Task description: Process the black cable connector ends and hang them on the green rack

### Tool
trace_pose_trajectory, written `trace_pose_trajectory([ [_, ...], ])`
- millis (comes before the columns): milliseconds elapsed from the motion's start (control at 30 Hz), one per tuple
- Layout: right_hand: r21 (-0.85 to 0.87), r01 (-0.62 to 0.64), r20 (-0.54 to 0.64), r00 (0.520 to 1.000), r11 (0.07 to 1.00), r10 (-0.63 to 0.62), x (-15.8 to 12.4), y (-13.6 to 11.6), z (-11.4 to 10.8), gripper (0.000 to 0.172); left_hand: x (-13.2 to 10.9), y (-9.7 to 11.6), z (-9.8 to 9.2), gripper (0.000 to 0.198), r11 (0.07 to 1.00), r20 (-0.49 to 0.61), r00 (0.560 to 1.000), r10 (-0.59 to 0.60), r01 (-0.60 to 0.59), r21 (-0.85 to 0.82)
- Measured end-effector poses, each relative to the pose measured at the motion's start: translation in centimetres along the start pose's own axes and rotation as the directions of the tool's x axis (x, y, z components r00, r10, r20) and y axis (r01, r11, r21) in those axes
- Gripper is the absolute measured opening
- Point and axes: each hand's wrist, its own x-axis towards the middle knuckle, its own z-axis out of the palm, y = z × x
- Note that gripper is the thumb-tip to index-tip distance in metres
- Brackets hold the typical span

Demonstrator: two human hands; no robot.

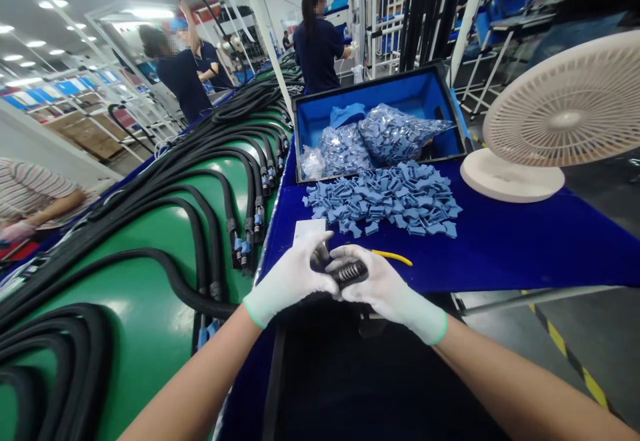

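Observation:
Both my hands wear white gloves and meet at the near edge of a blue table (500,247). My left hand (293,277) and my right hand (383,287) are both closed round a black ribbed cable connector (350,272) held between them. Just beyond my fingers lie a small white card (306,229) and a thin yellow strip (393,255). A pile of small blue plastic caps (385,199) sits further back on the table.
A blue bin (430,97) holds clear bags of blue caps. A white fan (555,117) stands at right. Black cables (200,207) with blue-tipped ends lie across a green conveyor (145,314) at left. Other people work behind and at far left.

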Motion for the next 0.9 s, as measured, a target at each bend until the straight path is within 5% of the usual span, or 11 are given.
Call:
trace_pose_trajectory([
  [100, 0.213, 0.005, -0.171, 0.985, 0.977, 0.032, -0.6, 0.5, 0.3, 0.049, -2.7, 0.6, 1.3, 0.022, 0.994, -0.193, 0.981, 0.024, -0.003, 0.11],
  [167, 0.284, 0.082, -0.27, 0.963, 0.955, -0.002, -1.5, 1.0, 1.3, 0.047, -4.4, 0.5, 2.3, 0.014, 0.975, -0.203, 0.97, -0.133, 0.091, -0.202],
  [233, 0.261, 0.076, -0.126, 0.991, 0.962, -0.044, -2.3, 1.3, 2.0, 0.048, -5.3, -0.1, 2.8, 0.024, 0.793, -0.23, 0.925, -0.304, 0.112, -0.599],
  [333, -0.12, 0.13, 0.265, 0.96, 0.984, -0.095, -2.0, 0.9, 0.7, 0.04, -5.2, -1.3, 2.1, 0.027, 0.397, -0.314, 0.817, -0.483, -0.115, -0.91],
  [367, -0.33, 0.203, 0.288, 0.952, 0.922, -0.106, -1.2, 0.6, -0.5, 0.033, -4.9, -1.6, 1.5, 0.024, 0.312, -0.321, 0.797, -0.512, -0.176, -0.934],
  [400, -0.563, 0.248, 0.183, 0.968, 0.789, -0.174, -0.3, 0.3, -2.0, 0.025, -4.6, -1.9, 0.9, 0.023, 0.252, -0.32, 0.793, -0.519, -0.215, -0.943],
  [433, -0.795, 0.195, 0.079, 0.972, 0.574, -0.221, 0.9, 0.1, -3.6, 0.023, -4.2, -2.1, 0.2, 0.024, 0.245, -0.329, 0.801, -0.499, -0.234, -0.941],
  [500, -0.996, 0.044, 0.031, 0.987, 0.082, -0.156, 3.3, -0.2, -6.5, 0.025, -3.1, -2.3, -1.3, 0.024, 0.385, -0.392, 0.825, -0.406, -0.234, -0.893],
  [567, -0.994, 0.04, 0.048, 0.995, -0.097, -0.089, 5.1, -0.2, -8.3, 0.029, -1.7, -2.2, -2.5, 0.025, 0.555, -0.483, 0.815, -0.32, -0.252, -0.793],
  [700, -0.986, 0.099, 0.105, 0.993, -0.133, -0.044, 6.3, -0.1, -9.2, 0.039, 2.1, -1.6, -4.4, 0.03, 0.735, -0.616, 0.769, -0.17, -0.318, -0.599],
  [900, -0.987, 0.138, 0.14, 0.99, -0.084, -0.013, 5.8, -0.8, -10.0, 0.018, 6.2, -1.8, -4.8, 0.029, 0.814, -0.615, 0.785, -0.073, -0.309, -0.492],
])
